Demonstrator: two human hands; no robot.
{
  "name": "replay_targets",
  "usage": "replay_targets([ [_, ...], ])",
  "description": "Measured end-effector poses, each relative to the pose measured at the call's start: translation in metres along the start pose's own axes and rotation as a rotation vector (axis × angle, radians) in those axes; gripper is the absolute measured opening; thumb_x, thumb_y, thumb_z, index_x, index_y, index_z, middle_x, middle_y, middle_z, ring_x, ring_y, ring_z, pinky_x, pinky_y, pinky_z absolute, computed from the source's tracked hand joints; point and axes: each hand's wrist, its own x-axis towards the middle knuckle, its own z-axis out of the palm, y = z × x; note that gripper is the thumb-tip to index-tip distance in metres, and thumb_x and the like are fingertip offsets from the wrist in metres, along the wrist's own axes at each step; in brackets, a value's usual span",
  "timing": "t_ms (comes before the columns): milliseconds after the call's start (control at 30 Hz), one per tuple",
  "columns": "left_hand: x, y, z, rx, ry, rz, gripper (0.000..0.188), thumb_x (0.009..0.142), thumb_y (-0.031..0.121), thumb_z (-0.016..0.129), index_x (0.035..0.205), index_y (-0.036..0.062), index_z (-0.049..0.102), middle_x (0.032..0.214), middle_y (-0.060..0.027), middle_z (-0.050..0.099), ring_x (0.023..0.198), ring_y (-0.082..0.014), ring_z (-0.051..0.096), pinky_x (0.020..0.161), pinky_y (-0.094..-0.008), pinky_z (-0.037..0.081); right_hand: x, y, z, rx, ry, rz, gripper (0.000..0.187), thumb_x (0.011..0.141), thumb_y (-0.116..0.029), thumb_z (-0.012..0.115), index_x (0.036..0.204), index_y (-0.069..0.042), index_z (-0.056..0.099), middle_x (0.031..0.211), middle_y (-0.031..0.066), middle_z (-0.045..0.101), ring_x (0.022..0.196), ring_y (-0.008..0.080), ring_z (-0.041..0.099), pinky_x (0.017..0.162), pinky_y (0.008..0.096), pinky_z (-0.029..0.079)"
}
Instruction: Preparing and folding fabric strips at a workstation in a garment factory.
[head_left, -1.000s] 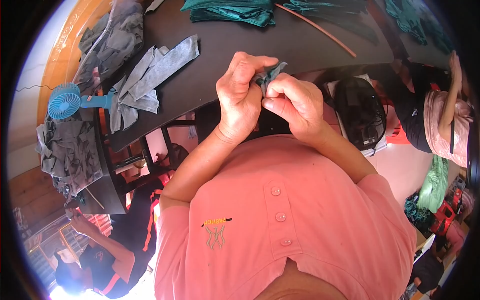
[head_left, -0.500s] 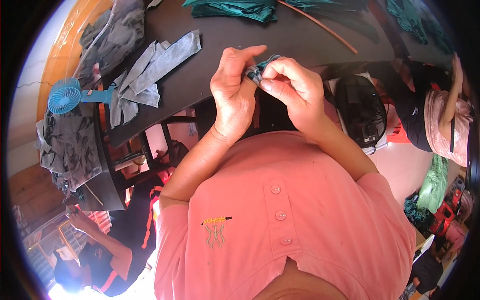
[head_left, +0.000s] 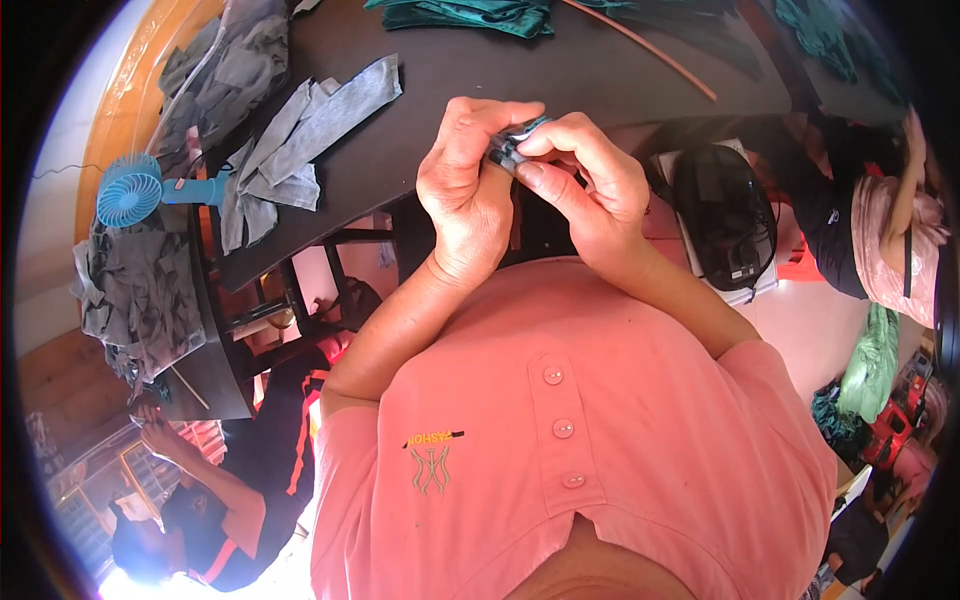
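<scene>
Between my two hands, just over the near edge of the dark table, is a small folded piece of dark patterned cloth with teal and pale patches. My left hand is closed around its left side, the index finger curled over the top. With thumb and index finger, my right hand pinches the right side of the cloth. Much of the piece is hidden by the fingers. Several grey cloth strips lie on the table to the left of my hands.
A blue handheld fan stands at the left beside heaps of dark grey cloth. Folded teal cloth and a thin stick lie at the far side. A black bag is at my right. Other people are nearby.
My right thumb and index finger have shifted slightly on the cloth, and less of it shows above the fingers. The left index finger now reaches a little further right.
</scene>
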Motion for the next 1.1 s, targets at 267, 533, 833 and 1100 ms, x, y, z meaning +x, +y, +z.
replay_targets([
  [267, 0.003, 0.001, -0.008, -0.062, -0.065, -0.012, 0.035, 0.07, -0.02, 0.046, 0.089, -0.0003, 0.067, 0.09, -0.0059, 0.059, 0.082, -0.0136, 0.056, 0.074, -0.0236, 0.046, -0.007, -0.008, -0.006, 0.27, -0.147, 0.272, 0.015, 0.087, 0.002, 0.065, 0.1, 0.0, 0.059, 0.093, 0.0035, 0.064, 0.075, 0.0073, 0.059, 0.067, 0.0217, 0.049],
  [533, 0.002, 0.002, -0.006, -0.268, 0.015, -0.288, 0.03, 0.075, -0.018, 0.045, 0.088, -0.0008, 0.066, 0.089, -0.0038, 0.06, 0.076, -0.0095, 0.053, 0.069, -0.0209, 0.043, 0.008, -0.007, -0.013, 0.274, 0.062, 0.34, 0.011, 0.089, -0.003, 0.064, 0.099, -0.001, 0.059, 0.085, 0.0021, 0.061, 0.073, 0.0068, 0.057, 0.065, 0.0209, 0.047],
  [833, -0.005, 0.004, -0.003, -0.228, -0.019, -0.085, 0.032, 0.076, -0.024, 0.049, 0.094, -0.001, 0.063, 0.09, -0.0075, 0.06, 0.075, -0.0142, 0.061, 0.069, -0.0252, 0.05, 0.013, -0.006, -0.016, 0.311, 0.035, 0.394, 0.007, 0.085, 0.001, 0.066, 0.089, -0.001, 0.061, 0.081, 0.0012, 0.061, 0.072, 0.0068, 0.057, 0.064, 0.0212, 0.047],
  [1100, -0.008, 0.006, -0.006, -0.261, -0.057, -0.116, 0.032, 0.073, -0.021, 0.05, 0.093, -0.0006, 0.063, 0.093, -0.0068, 0.061, 0.084, -0.0118, 0.053, 0.078, -0.0222, 0.043, 0.02, -0.006, -0.026, 0.307, -0.058, 0.427, 0.008, 0.083, 0.001, 0.068, 0.088, -0.001, 0.062, 0.079, 0.0011, 0.062, 0.07, 0.0076, 0.057, 0.063, 0.0217, 0.047],
])
